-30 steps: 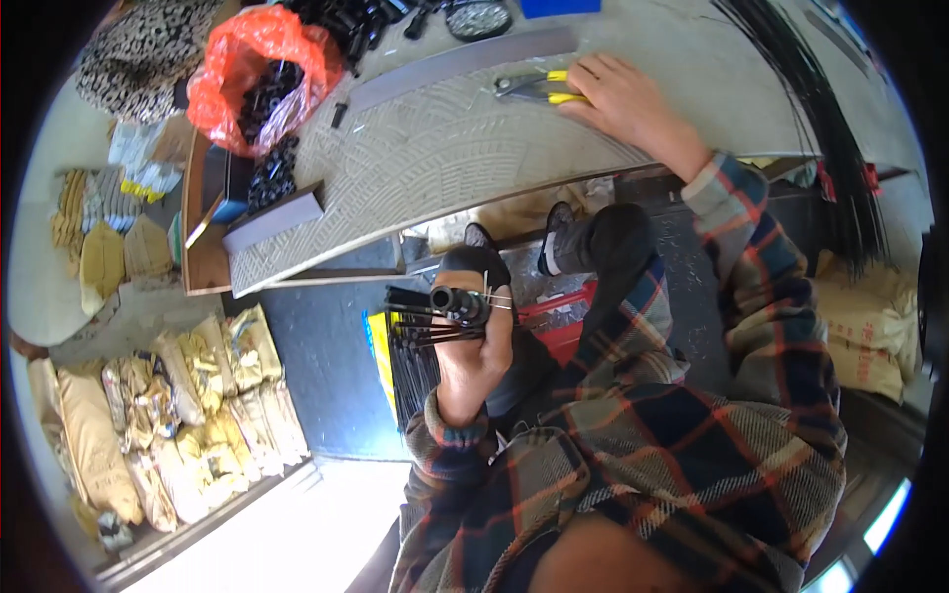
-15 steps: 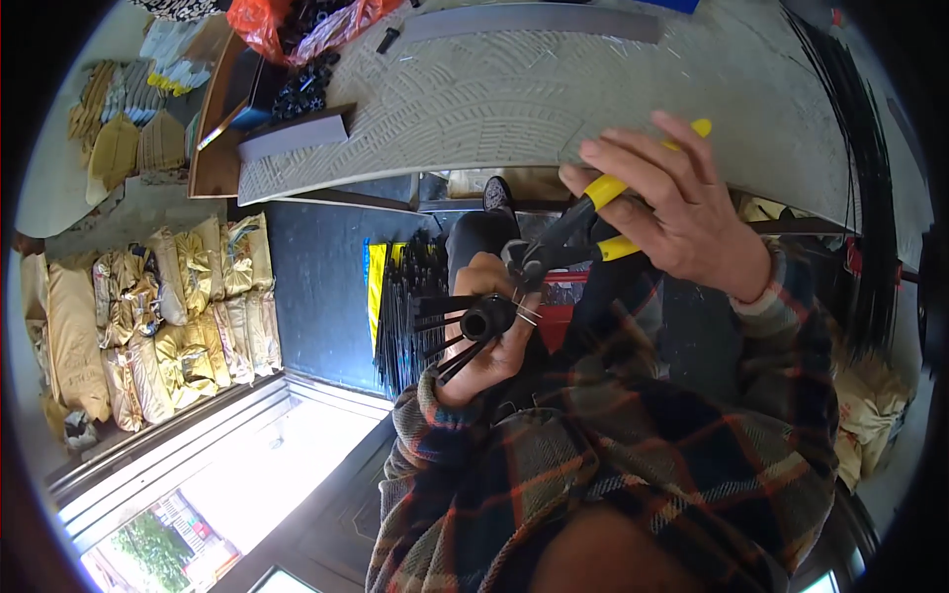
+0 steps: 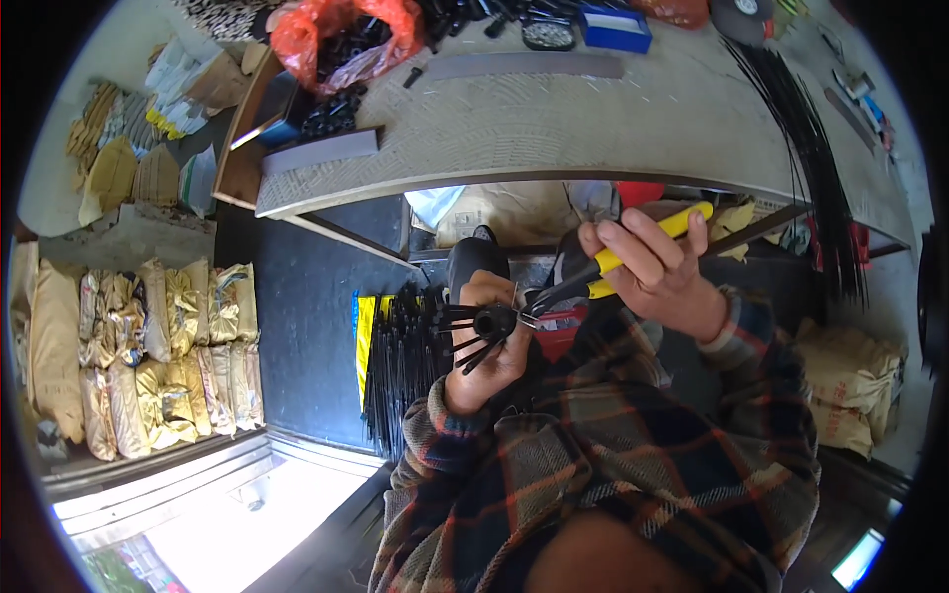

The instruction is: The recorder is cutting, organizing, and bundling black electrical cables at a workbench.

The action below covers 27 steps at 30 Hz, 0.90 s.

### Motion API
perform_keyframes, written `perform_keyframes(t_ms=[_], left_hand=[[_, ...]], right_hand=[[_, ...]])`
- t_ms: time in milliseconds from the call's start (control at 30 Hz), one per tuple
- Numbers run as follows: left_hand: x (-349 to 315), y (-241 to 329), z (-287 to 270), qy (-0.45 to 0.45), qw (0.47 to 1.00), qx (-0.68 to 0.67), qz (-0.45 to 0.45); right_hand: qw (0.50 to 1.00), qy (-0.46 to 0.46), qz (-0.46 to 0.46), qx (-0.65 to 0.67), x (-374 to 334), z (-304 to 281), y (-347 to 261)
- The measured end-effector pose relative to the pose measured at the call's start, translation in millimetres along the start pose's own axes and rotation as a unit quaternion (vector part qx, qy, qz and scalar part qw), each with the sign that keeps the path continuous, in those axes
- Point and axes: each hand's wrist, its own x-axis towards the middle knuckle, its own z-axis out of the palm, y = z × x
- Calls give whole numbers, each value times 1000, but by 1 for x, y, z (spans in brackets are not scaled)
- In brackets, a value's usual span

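My left hand point(image 3: 502, 368) is closed around a black piece with a round hollow hub point(image 3: 494, 322). Several black rods spread from that hub toward the left. Thin, shiny metal pins or wires point(image 3: 528, 317) poke out at its right side. With its fingers wrapped round the yellow handles, my right hand point(image 3: 670, 287) holds a pair of pliers point(image 3: 660, 237). The dark jaws point down to the left and meet the pins beside the hub. Whether they grip or cut one is too small to tell.
A worktable point(image 3: 554, 119) stands ahead, with a red plastic bag point(image 3: 289, 42) of black parts, a blue box point(image 3: 615, 30) and long black rods point(image 3: 825, 188). A bundle of black rods point(image 3: 400, 371) stands on the floor at left. Wrapped packages point(image 3: 148, 356) line the left wall.
The pliers' handles have come closer together, and my right fingers have closed round them. The jaws have moved down onto the pins by the hub. My view has shifted, showing more of the tabletop.
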Motion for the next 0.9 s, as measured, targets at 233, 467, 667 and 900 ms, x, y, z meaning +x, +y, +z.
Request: perform_keyframes(t_ms=[233, 467, 667, 900], left_hand=[[-17, 3, -13, 47, 996, -57, -50], [-8, -2, -19, -17, 1000, -10, 22], [-5, -5, -28, -156, 971, -151, -101], [7, -5, -31, -248, 957, -118, -93]], right_hand=[[995, 60, 75, 1, -4, 9, -41], [959, -202, -43, 193, 36, -38, 21], [569, -589, 32, 573, 52, -31, 69], [115, -567, 201, 791, 8, -18, 45]])
